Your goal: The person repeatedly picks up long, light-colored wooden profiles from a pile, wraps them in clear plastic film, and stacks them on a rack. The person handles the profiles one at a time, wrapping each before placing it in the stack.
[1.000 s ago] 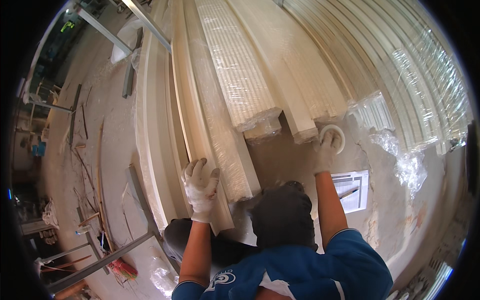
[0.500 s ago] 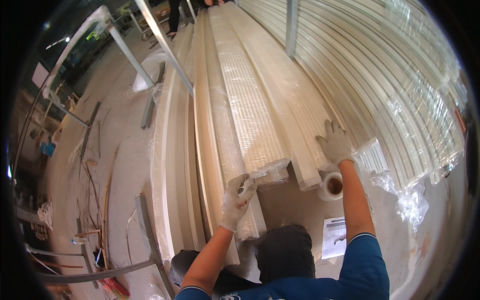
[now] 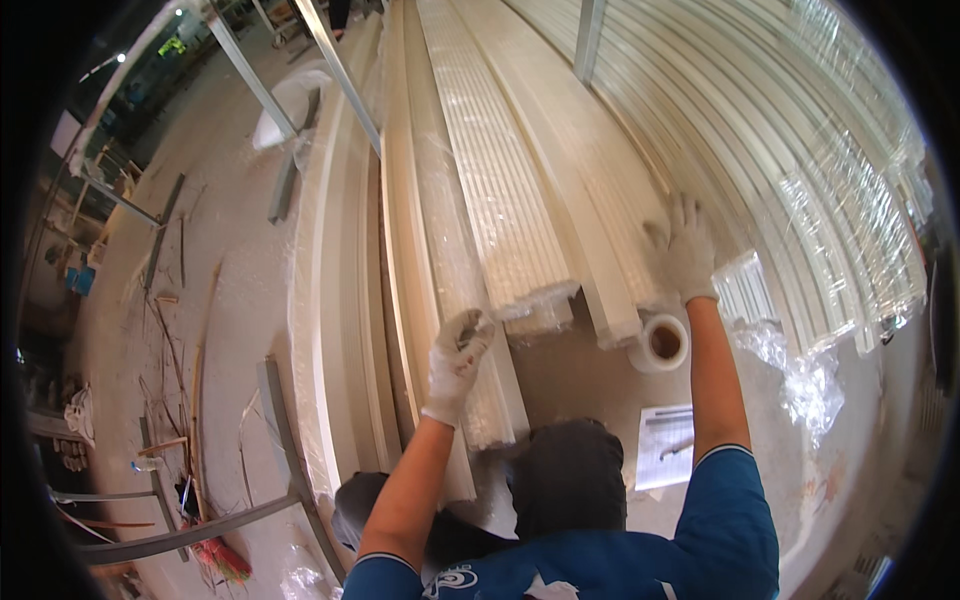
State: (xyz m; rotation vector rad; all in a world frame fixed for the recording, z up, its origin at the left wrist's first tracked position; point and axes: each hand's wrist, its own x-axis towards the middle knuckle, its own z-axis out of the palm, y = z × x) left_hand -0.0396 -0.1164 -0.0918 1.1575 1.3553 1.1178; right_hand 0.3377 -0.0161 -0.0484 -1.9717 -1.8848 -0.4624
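Right hand [image 3: 682,250] has risen, spread flat on wrapped profiles [image 3: 600,220]; left hand [image 3: 458,350] grips one's end

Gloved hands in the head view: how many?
2. The left hand rests on the end of a wrapped cream panel. The right hand lies flat on the panel stack just above the tape roll. No others visible.
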